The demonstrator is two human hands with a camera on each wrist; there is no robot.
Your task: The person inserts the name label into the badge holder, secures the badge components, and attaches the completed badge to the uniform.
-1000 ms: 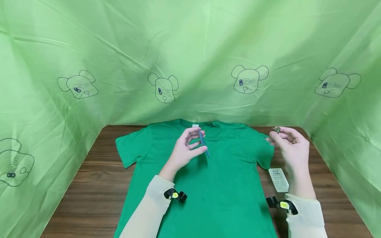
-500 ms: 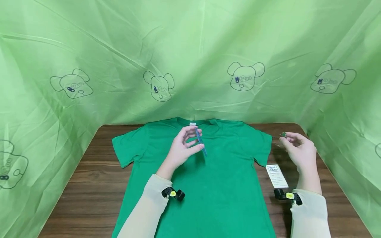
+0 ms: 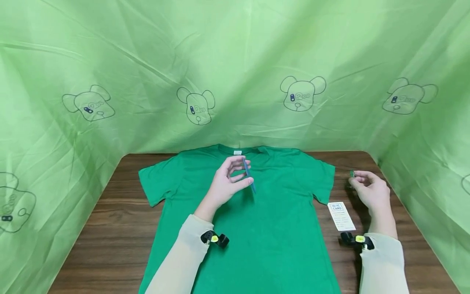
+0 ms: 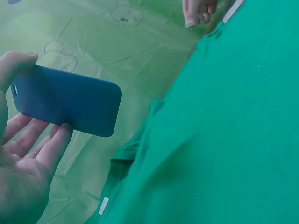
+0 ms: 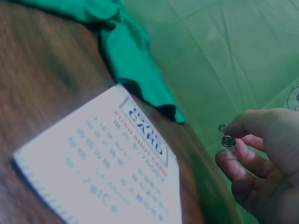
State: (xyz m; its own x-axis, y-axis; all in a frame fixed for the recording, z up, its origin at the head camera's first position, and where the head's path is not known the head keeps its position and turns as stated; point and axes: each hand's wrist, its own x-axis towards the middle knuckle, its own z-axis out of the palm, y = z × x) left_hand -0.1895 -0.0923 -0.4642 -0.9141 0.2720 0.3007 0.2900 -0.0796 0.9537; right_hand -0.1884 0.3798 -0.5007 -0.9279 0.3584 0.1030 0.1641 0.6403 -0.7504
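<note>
My left hand point(image 3: 225, 185) holds a flat blue card holder point(image 4: 70, 100) by its long edges, thumb on one side and fingertips on the other. In the left wrist view a small slot shows near one end. The holder is raised above the green T-shirt point(image 3: 249, 245), tilted almost edge-on to the head view. At the right, my right hand point(image 3: 372, 194) pinches a small metal clip point(image 5: 227, 140) between thumb and fingers. Part of the clip is hidden by the fingers. Near this hand a white printed card point(image 3: 341, 216) lies on the table.
The T-shirt lies spread over the wooden table point(image 3: 110, 228), collar toward the back. Its right sleeve point(image 3: 323, 181) ends close to the white card. A green curtain point(image 3: 235, 73) printed with bear heads hangs behind and along both sides.
My right hand has moved right and a little lower with the clip, away from the shirt sleeve. The left hand still holds the card holder in nearly the same place.
</note>
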